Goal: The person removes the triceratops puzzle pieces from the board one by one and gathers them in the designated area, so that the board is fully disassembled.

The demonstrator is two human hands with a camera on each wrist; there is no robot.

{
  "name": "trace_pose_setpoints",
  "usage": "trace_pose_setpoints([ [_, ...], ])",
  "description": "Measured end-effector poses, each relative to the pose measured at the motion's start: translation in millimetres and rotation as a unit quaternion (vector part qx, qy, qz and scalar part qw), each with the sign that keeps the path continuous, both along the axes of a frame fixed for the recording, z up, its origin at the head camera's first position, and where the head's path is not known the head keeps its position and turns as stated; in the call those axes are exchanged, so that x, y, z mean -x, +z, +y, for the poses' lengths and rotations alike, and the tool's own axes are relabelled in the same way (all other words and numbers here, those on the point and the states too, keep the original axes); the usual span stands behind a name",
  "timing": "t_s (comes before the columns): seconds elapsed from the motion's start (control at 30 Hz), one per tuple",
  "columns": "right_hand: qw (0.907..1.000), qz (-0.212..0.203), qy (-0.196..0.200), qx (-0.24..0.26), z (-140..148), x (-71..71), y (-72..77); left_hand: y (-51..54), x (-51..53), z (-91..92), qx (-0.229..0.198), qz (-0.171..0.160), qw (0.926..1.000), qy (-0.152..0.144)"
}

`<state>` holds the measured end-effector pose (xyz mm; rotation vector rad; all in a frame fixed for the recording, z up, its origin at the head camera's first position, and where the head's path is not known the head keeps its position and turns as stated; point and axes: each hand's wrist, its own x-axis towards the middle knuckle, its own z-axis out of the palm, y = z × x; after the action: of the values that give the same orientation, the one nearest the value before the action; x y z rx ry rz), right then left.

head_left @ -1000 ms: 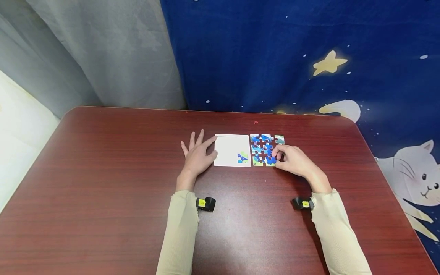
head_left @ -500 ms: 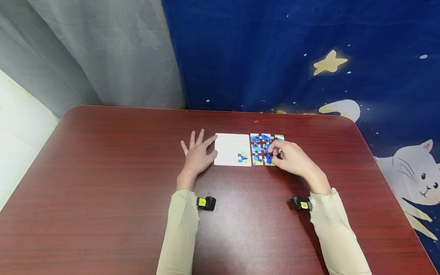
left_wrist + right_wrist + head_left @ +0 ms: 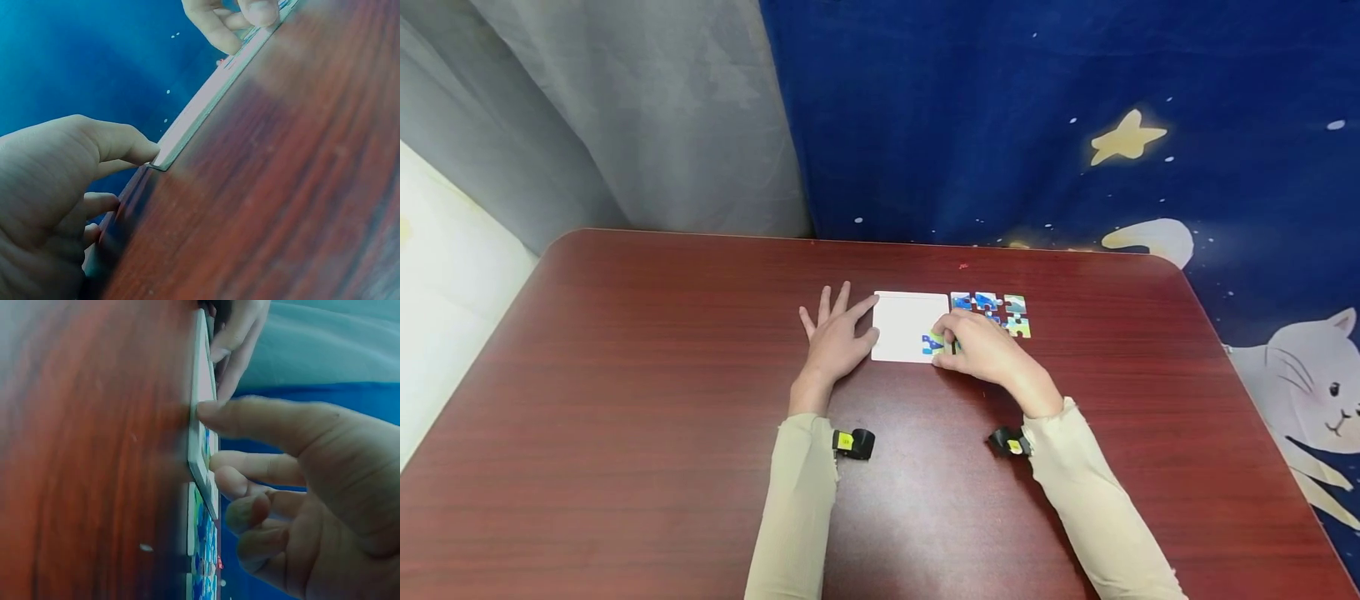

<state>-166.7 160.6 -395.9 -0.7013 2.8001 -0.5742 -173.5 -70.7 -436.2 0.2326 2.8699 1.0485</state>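
Note:
A white puzzle tray [image 3: 901, 325] lies on the table, a small blue and green patch of fitted pieces [image 3: 929, 344] in its lower right corner. My left hand [image 3: 833, 343] rests at the tray's left side, fingers spread, with index fingertip and thumb touching its edge. Over the tray's lower right corner, my right hand [image 3: 981, 343] has thumb and forefinger drawn together in a pinch. Between them a blue-green puzzle piece [image 3: 207, 439] shows at the tray surface, mostly hidden by the fingers. Loose puzzle pieces [image 3: 987, 301] sit right of the tray, partly covered by that hand.
The brown wooden table [image 3: 700, 400] extends around the tray. Behind its far edge hang a grey curtain [image 3: 700, 125] and a blue curtain [image 3: 940, 117] with stars and a cat. A tiny red scrap [image 3: 963, 267] lies beyond the pieces.
My right hand has moved left from the loose pieces to the tray's lower right corner, uncovering pieces at the far right. The left hand keeps its place at the tray.

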Motion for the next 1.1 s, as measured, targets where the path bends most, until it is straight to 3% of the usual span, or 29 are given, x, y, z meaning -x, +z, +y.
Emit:
trace_pose_setpoints([
  [0.2, 0.9996, 0.002, -0.027, 0.002, -2.3, -3.0, -1.9, 0.9, -0.4, 0.8, 0.000, 0.000, 1.0000, 0.000],
  [0.73, 0.9984, 0.022, -0.013, 0.050, -4.9, -4.6, -3.2, 1.5, -1.5, 0.6, 0.003, 0.000, 1.0000, 0.003],
  [1.1, 0.9980, 0.037, -0.017, 0.047, -0.9, -4.2, 3.2, 0.7, -1.5, 0.3, 0.002, -0.001, 1.0000, 0.002],
])
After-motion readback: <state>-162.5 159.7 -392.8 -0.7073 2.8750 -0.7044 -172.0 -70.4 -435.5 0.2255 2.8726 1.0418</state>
